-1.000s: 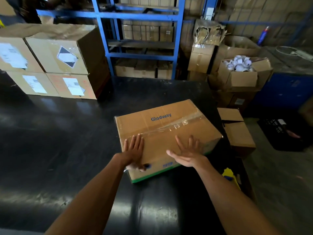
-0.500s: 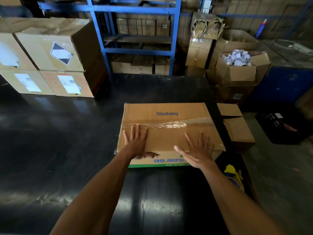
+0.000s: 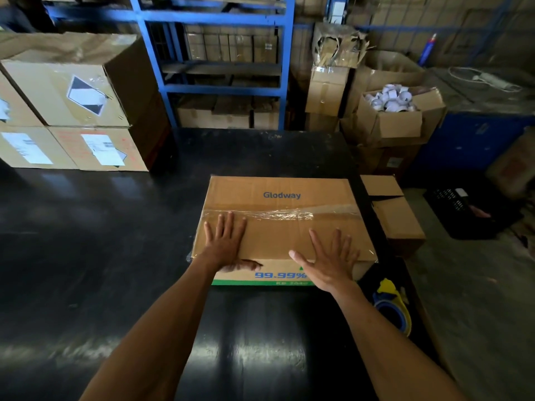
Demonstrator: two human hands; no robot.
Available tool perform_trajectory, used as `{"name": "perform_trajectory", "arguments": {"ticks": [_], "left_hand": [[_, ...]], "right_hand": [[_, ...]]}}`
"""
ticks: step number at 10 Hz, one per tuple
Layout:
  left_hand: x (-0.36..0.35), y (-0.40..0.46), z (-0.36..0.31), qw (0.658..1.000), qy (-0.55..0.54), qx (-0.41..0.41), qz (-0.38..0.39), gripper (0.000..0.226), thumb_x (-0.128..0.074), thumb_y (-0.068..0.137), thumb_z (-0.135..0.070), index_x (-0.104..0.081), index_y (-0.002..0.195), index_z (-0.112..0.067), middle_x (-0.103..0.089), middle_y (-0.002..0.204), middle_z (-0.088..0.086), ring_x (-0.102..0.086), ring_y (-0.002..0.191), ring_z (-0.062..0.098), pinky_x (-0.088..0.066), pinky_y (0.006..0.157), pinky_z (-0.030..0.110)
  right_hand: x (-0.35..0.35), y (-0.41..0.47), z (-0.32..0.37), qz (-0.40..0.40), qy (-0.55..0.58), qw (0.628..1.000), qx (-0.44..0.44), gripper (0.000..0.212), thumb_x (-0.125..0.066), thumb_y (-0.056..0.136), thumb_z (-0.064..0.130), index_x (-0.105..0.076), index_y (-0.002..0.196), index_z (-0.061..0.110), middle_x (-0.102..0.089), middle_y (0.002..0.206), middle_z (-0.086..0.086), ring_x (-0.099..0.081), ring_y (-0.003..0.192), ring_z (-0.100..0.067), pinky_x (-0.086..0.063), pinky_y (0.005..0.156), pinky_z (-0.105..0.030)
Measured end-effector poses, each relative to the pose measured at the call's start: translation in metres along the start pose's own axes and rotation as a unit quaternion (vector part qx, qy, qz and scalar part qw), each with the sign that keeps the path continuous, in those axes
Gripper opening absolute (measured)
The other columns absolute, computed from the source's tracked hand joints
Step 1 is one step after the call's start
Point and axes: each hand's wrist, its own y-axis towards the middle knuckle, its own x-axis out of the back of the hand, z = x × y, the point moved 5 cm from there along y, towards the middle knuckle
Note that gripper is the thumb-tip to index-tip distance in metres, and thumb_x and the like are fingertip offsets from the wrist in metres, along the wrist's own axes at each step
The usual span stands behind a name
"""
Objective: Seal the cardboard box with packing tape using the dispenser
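Both your hands lie spread flat on the box (image 3: 285, 204); your right hand (image 3: 330, 263) (nearer) has the dispenser (image 3: 393, 309) behind it at the tabletop's right edge.

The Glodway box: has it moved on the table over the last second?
Yes. The Glodway box has turned clockwise seen from above; its edges, earlier skewed, now run square to the black table's right edge.

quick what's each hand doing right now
Left hand: open, flat on the cardboard box, thumb over the near edge, holding nothing.
Right hand: open, flat on the box, holding nothing.
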Motion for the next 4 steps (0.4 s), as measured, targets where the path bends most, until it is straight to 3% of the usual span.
{"name": "perform_trajectory", "arguments": {"ticks": [3,4], "left_hand": [[0.002,0.002,0.001,1.000,-0.028,-0.009,-0.008,0.147,-0.034,0.048,-0.103,0.026,0.153,-0.019,0.035,0.156,0.019,0.029,0.145,0.041,0.013,0.112,0.071],[-0.003,-0.013,-0.002,0.994,-0.024,-0.037,-0.097,0.146,-0.020,0.055,-0.104,0.009,0.157,-0.005,0.020,0.160,0.026,0.014,0.149,0.045,0.001,0.115,0.072]], "right_hand": [[0.003,0.011,0.000,0.027,0.019,0.999,0.012,0.098,-0.009,0.063,0.100,0.020,0.145,0.054,0.040,0.154,-0.010,0.041,0.137,-0.037,0.023,0.109,-0.061],[0.007,-0.002,-0.010,-0.030,0.096,0.994,0.049,0.086,-0.023,0.076,0.091,0.006,0.149,0.055,0.027,0.161,-0.002,0.032,0.144,-0.027,0.014,0.114,-0.060]]}}
